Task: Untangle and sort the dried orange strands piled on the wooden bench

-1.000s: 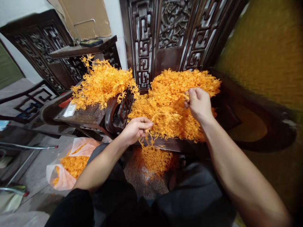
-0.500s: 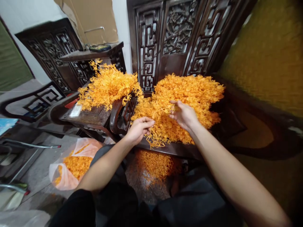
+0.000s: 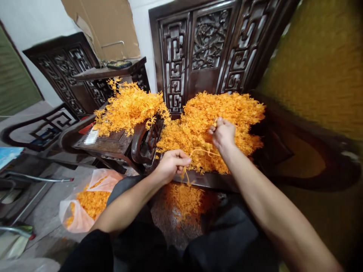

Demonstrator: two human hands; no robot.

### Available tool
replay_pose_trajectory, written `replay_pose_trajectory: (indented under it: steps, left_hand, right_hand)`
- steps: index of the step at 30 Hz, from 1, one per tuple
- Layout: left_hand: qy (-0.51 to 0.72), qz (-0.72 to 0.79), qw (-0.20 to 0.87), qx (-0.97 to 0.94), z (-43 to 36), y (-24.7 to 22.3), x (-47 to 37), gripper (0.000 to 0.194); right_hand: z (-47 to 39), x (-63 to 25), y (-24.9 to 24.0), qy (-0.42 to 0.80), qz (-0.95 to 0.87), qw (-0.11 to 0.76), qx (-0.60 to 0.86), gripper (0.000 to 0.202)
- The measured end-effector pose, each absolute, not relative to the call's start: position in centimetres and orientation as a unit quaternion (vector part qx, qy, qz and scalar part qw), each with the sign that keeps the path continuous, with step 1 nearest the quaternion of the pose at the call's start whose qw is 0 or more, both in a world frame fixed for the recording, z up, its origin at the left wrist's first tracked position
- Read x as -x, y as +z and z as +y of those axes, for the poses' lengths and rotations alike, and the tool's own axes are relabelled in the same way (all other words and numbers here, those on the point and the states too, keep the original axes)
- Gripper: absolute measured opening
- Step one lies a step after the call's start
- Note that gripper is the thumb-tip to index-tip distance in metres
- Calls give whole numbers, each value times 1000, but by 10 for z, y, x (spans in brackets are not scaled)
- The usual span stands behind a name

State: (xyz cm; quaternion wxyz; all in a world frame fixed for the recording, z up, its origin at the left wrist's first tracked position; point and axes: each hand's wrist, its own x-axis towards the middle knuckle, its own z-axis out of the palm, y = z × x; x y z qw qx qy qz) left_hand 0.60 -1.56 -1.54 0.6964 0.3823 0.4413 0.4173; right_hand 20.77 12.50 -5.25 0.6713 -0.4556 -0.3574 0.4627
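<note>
A large heap of orange, branching plastic-looking pieces [image 3: 227,107] lies on the dark wooden seat in front of me. My left hand [image 3: 173,165] pinches a thin orange strand [image 3: 201,150] near the seat's front edge; part of it hangs below the fingers and part reaches right. Over the heap, my right hand [image 3: 224,134] is closed, with a small orange piece [image 3: 216,121] at its fingertips. Whether that piece joins the strand cannot be made out. A second orange bunch [image 3: 133,107] rests to the left, across the armrest and neighbouring wooden surface.
A translucent bag [image 3: 76,219] with orange pieces stands on the floor at left. More orange pieces [image 3: 185,200] lie below the seat edge. A carved chair back [image 3: 204,83] rises behind the heap. A phone-like object [image 3: 119,65] lies on a small wooden table [image 3: 93,73].
My left hand has moved slightly right and down with the strand. My right hand, its fingers apart before, has closed over the heap. The view has shifted slightly.
</note>
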Motion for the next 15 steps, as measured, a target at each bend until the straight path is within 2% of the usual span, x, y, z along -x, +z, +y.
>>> replay_pose_trajectory:
  steps: [7, 14, 15]
  left_hand:
    - [467, 358, 741, -323, -3, -14, 10, 31]
    - [441, 328, 792, -267, -6, -10, -2, 32]
    - [437, 327, 795, -266, -5, -11, -5, 31]
  right_hand:
    - [93, -175, -49, 625, -326, 616, 352, 25]
    - [67, -170, -31, 661, -263, 625, 322, 21]
    - [62, -168, -29, 659, -272, 621, 326, 27]
